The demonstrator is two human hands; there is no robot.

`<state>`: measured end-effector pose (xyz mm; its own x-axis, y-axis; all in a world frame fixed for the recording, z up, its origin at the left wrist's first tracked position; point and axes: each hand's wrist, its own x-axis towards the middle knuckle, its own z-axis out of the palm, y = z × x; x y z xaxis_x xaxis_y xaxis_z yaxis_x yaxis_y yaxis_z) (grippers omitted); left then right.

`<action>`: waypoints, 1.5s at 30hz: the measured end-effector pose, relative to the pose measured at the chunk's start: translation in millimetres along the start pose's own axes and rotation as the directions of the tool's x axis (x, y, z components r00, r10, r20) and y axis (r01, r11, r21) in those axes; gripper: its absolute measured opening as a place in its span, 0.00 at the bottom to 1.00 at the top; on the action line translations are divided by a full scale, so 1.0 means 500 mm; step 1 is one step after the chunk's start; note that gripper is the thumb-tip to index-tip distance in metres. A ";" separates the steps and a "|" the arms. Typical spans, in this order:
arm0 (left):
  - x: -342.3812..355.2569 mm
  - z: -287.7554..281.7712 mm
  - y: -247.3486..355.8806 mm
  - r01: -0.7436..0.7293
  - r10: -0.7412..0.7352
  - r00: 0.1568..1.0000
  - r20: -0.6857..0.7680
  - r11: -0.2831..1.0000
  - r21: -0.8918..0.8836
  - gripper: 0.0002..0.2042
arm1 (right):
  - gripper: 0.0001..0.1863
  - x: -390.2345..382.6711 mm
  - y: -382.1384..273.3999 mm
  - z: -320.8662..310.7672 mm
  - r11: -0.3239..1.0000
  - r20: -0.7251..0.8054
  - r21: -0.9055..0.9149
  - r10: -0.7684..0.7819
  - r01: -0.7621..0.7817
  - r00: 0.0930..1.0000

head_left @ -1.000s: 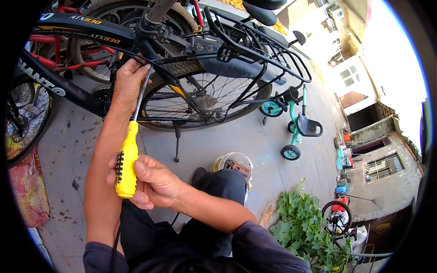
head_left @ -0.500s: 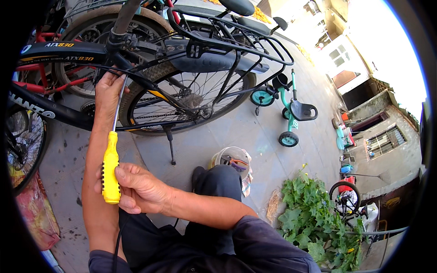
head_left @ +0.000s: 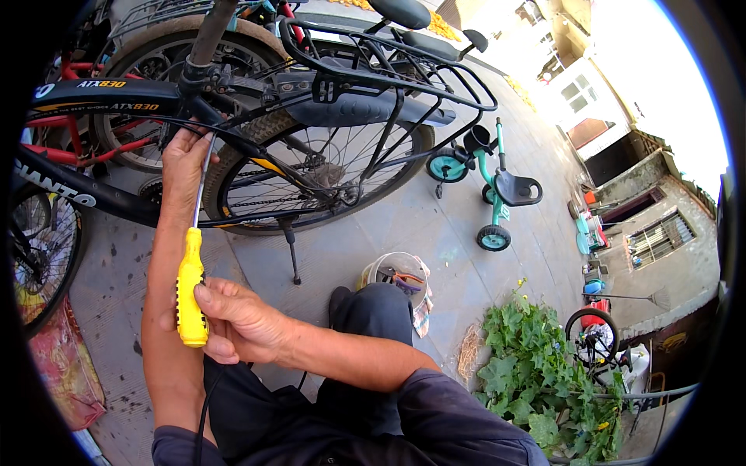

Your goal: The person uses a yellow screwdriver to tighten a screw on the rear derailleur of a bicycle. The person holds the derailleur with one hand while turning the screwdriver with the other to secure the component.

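Grey paving fills the head view's middle, with a green plant at lower right, a turquoise trike above it, and a tub of odds and ends near the person's knee. Right hand grasps the yellow handle of a screwdriver, which slants up along the left forearm to the black bike. Left hand reaches under the frame by the tip; whether its fingers grip anything, I cannot tell.
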<state>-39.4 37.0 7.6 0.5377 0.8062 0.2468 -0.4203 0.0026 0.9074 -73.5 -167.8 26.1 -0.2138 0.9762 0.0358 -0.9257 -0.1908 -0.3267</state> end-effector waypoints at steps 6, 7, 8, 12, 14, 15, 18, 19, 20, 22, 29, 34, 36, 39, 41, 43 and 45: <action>0.000 -0.003 0.006 0.026 -0.026 1.000 -0.014 0.999 0.032 0.16 | 0.25 -0.006 -0.033 0.024 0.999 0.085 0.050 0.005 -0.009 0.996; 0.000 -0.003 0.003 0.025 -0.025 1.000 -0.010 0.999 0.032 0.16 | 0.25 -0.008 -0.035 0.017 0.999 0.098 0.032 0.000 -0.003 0.995; 0.001 -0.004 0.002 0.022 -0.022 1.000 -0.006 0.999 0.034 0.16 | 0.25 -0.009 -0.034 0.012 0.999 0.090 0.032 0.002 -0.005 0.996; 0.001 -0.007 0.000 0.008 -0.008 1.000 0.003 1.000 0.019 0.16 | 0.23 -0.007 -0.028 0.002 1.000 0.046 0.005 0.005 -0.005 0.999; 0.001 -0.006 0.000 0.008 -0.008 1.000 0.002 1.000 0.005 0.16 | 0.22 -0.006 -0.026 0.001 1.000 0.025 -0.009 0.000 0.000 1.000; 0.000 -0.004 -0.001 0.008 -0.008 1.000 0.002 1.000 -0.003 0.16 | 0.22 -0.006 -0.025 0.000 1.000 0.019 -0.009 -0.004 0.004 1.000; -0.002 0.000 0.002 0.015 -0.015 1.000 -0.006 1.000 -0.010 0.15 | 0.21 -0.008 -0.023 -0.001 0.999 -0.005 -0.032 -0.012 0.012 1.000; -0.002 0.000 0.002 0.018 -0.018 1.000 -0.010 1.000 -0.008 0.15 | 0.20 -0.009 -0.022 -0.002 0.999 -0.013 -0.043 -0.013 0.013 1.000; -0.002 -0.002 0.001 0.018 -0.018 1.000 -0.015 1.000 -0.006 0.15 | 0.20 -0.007 -0.021 -0.002 0.999 -0.014 -0.049 -0.017 0.016 1.000; -0.002 -0.004 0.002 0.011 -0.012 1.000 -0.025 1.000 -0.023 0.15 | 0.20 -0.005 -0.017 -0.002 0.998 -0.016 -0.062 -0.020 0.019 1.000; -0.004 0.006 0.007 0.013 -0.014 1.000 -0.012 0.997 -0.074 0.15 | 0.18 -0.005 -0.018 0.005 0.995 -0.091 -0.093 0.010 -0.019 0.996; 0.002 -0.011 -0.003 0.047 -0.048 0.998 -0.027 0.998 -0.045 0.14 | 0.18 0.008 -0.017 0.027 0.993 -0.129 -0.114 0.004 -0.019 0.992; -0.001 -0.004 -0.001 0.029 -0.032 0.999 -0.034 0.996 -0.087 0.12 | 0.18 0.003 -0.012 0.020 0.988 -0.177 -0.151 -0.004 -0.023 0.984; -0.001 -0.005 0.000 0.044 -0.047 0.998 -0.031 0.996 -0.083 0.13 | 0.17 0.005 -0.007 0.021 0.987 -0.226 -0.158 -0.004 -0.033 0.974; 0.001 -0.008 0.000 0.043 -0.044 0.999 -0.017 0.996 -0.076 0.13 | 0.18 0.004 -0.007 0.019 0.988 -0.219 -0.151 0.001 -0.035 0.976; -0.001 -0.009 0.000 0.047 -0.049 0.999 -0.020 0.996 -0.079 0.14 | 0.18 0.002 -0.012 0.016 0.989 -0.181 -0.140 0.010 -0.036 0.984; -0.004 -0.005 0.004 0.054 -0.054 0.999 -0.003 0.996 -0.073 0.15 | 0.20 0.000 -0.015 0.019 0.995 -0.120 -0.101 -0.009 -0.003 0.993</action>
<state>-43.0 36.8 8.2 0.5574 0.8067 0.1965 -0.4429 0.0887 0.8922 -69.9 -167.2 37.6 -0.1663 0.9833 -0.0746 -0.8890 -0.1822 -0.4201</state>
